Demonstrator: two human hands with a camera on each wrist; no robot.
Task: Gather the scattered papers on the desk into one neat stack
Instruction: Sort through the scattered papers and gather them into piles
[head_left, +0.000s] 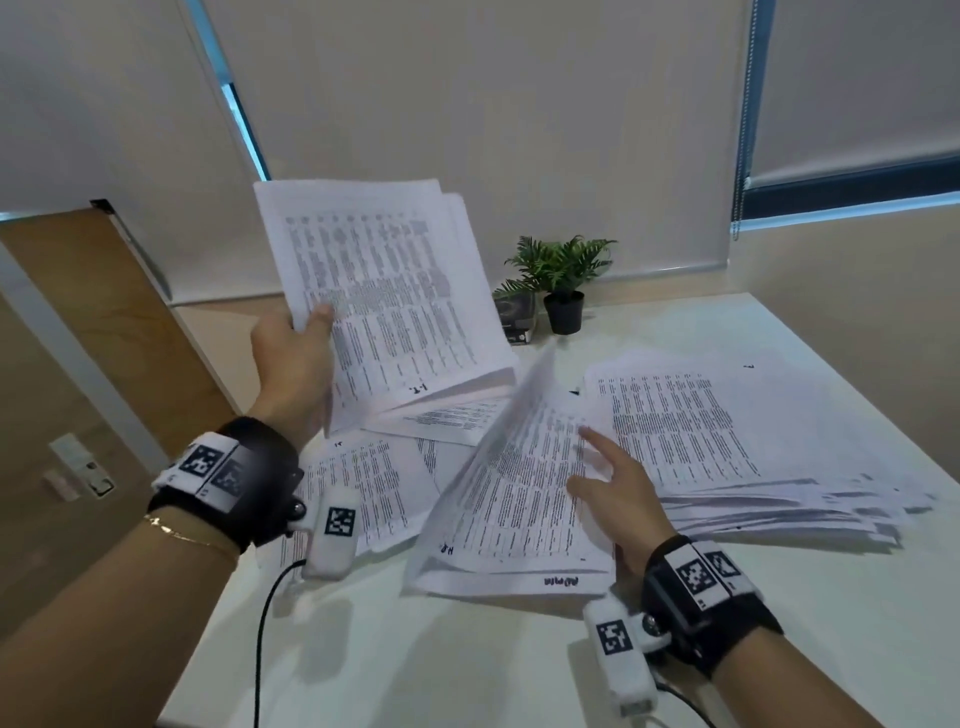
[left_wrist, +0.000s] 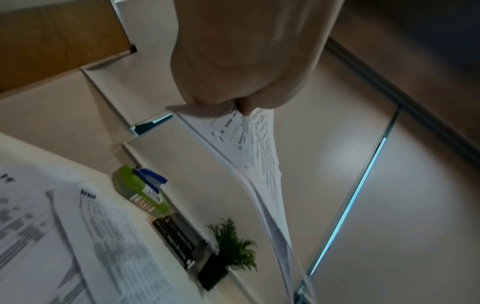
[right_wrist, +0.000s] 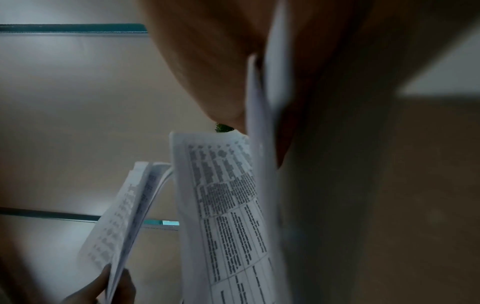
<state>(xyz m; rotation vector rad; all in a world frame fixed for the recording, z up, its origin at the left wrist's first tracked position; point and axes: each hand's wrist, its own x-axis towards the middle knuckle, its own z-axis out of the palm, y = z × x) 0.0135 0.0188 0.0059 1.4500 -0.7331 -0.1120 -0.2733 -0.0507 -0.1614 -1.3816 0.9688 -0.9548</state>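
Gripping one sheaf (head_left: 384, 296), left hand (head_left: 291, 358) fingers curl; right hand (head_left: 618, 493) lifts papers (head_left: 519, 499), thumb underneath.

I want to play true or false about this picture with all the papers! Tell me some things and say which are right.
1. The left hand holds a bundle of papers up off the desk. True.
2. The right hand holds a pen. False: it grips a second bunch of papers, tilted up on edge.
3. A potted plant stands at the far side of the desk. True.
4. All the papers are already in one neat stack. False: loose sheets lie spread on the desk, beside a messy pile.
5. The plant's pot is white. False: it is black.
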